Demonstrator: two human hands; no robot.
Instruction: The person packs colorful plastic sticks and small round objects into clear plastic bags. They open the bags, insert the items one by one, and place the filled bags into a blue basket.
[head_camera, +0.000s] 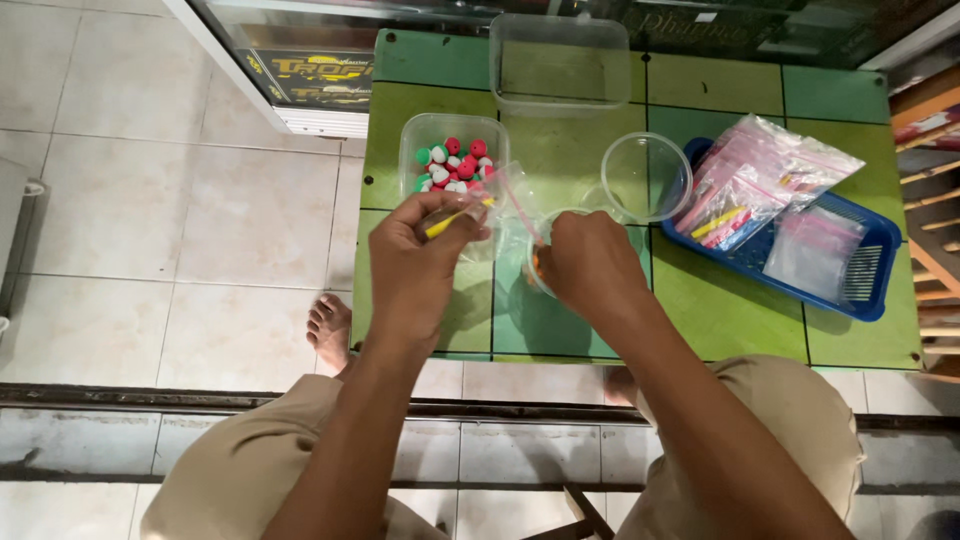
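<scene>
The left hand (420, 262) is closed around a small clear plastic zip bag (478, 212), pinching it together with a thin yellow stick (452, 218) that lies across the fingers. The right hand (588, 262) is curled, knuckles up, over a round clear tub (535, 262) just in front of the person; something orange shows under its fingertips, but whether it grips a piece cannot be told from this angle. The bag's pink-striped mouth (522, 212) stretches between the two hands, above the green tiled surface (720, 310).

To bag the pieces well, the mouth of the bag probably needs to stay open and turned toward the right hand, so the left thumb should hold one lip down while the stick stays clear of the opening. The film is thin and limp, so it will likely fold shut if the grip slackens.

Behind the left hand stands a rectangular clear container of red, green and white beads (453, 160), near enough to knock. A second round clear tub (646, 176) sits beside the blue basket (872, 262), which holds filled zip bags (762, 172). An empty rectangular clear box (560, 62) stands at the far edge.
</scene>
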